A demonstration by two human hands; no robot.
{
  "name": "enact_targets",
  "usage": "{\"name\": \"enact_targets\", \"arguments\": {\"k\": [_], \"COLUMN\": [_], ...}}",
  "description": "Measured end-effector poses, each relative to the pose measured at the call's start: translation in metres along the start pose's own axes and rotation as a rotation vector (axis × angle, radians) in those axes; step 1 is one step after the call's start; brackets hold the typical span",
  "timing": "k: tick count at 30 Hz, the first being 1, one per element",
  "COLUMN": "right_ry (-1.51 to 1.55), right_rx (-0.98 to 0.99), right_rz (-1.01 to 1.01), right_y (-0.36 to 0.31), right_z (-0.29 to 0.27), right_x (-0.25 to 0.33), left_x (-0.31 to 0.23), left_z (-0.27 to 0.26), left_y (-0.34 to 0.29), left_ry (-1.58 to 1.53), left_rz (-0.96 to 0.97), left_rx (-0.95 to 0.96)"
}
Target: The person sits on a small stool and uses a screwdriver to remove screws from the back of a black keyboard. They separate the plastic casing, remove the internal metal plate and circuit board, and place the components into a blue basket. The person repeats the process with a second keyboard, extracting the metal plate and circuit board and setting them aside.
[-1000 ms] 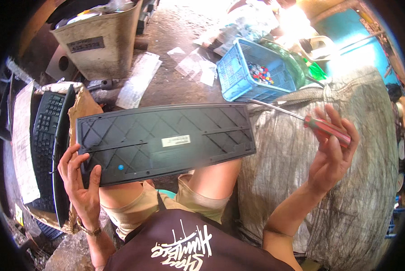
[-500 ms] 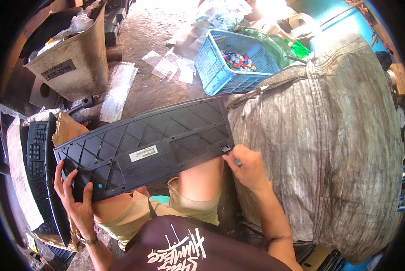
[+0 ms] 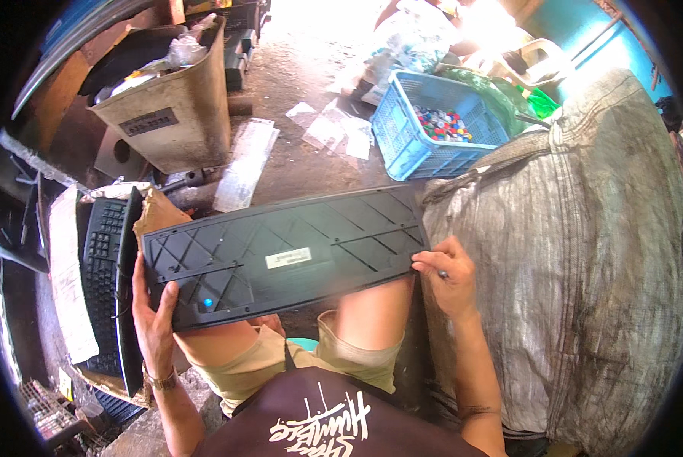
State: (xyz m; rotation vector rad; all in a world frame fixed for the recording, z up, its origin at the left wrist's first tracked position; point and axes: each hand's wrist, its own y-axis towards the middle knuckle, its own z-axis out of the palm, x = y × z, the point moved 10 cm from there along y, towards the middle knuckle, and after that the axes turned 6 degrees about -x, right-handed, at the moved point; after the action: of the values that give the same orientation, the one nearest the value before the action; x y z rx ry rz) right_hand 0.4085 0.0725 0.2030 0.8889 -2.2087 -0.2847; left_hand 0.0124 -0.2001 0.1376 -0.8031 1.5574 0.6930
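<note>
A black computer keyboard (image 3: 326, 263) lies across my lap with its underside up, showing crossed ribs, a white label (image 3: 288, 258) and a blue dot (image 3: 208, 302). My left hand (image 3: 154, 316) grips its left end, thumb on the near edge and fingers round the side. At the right end, the fingertips of my right hand (image 3: 450, 276) touch the near corner. That hand is closed round a small slim tool (image 3: 442, 273); only its end shows and the rest is hidden in the fist.
Another black keyboard (image 3: 105, 266) stands in a torn cardboard box (image 3: 155, 209) at left. Beyond it is a dirty bin (image 3: 170, 129). A blue crate (image 3: 440, 156) holds coloured caps. A large woven sack (image 3: 562, 282) fills the right side. Clear plastic sheets (image 3: 246, 164) lie on the floor.
The whole view has shifted, so things sit further right. My left fingers have slid from the keyboard's underside to its edge. My right hand has come up over the corner where a pale square showed.
</note>
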Motion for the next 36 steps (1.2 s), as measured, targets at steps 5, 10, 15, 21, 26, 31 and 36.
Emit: {"name": "enact_targets", "arguments": {"k": [5, 10, 15, 21, 26, 31, 36], "right_ry": [-0.033, -0.021, 0.013, 0.069, 0.026, 0.047, 0.015], "right_rx": [-0.075, 0.030, 0.077, 0.070, 0.083, 0.080, 0.074], "right_rz": [-0.140, -0.076, 0.023, 0.117, 0.058, 0.092, 0.105], "right_y": [0.015, 0.019, 0.006, -0.012, -0.015, -0.014, -0.020], "right_z": [-0.033, -0.037, -0.017, -0.008, -0.006, -0.006, -0.004], "right_x": [0.036, 0.050, 0.039, 0.013, 0.010, 0.003, -0.004], "left_x": [-0.007, -0.006, -0.005, 0.000, 0.002, -0.005, -0.004], "left_z": [0.000, -0.005, -0.021, -0.027, -0.033, -0.045, -0.049], "left_y": [-0.006, -0.006, -0.010, -0.028, -0.027, -0.033, -0.037], "left_ry": [0.150, -0.196, -0.234, -0.042, 0.202, 0.137, 0.169], "left_rz": [0.039, 0.011, 0.101, 0.202, 0.343, 0.447, 0.487], "left_rx": [0.059, 0.073, 0.022, 0.047, 0.053, 0.030, 0.022]}}
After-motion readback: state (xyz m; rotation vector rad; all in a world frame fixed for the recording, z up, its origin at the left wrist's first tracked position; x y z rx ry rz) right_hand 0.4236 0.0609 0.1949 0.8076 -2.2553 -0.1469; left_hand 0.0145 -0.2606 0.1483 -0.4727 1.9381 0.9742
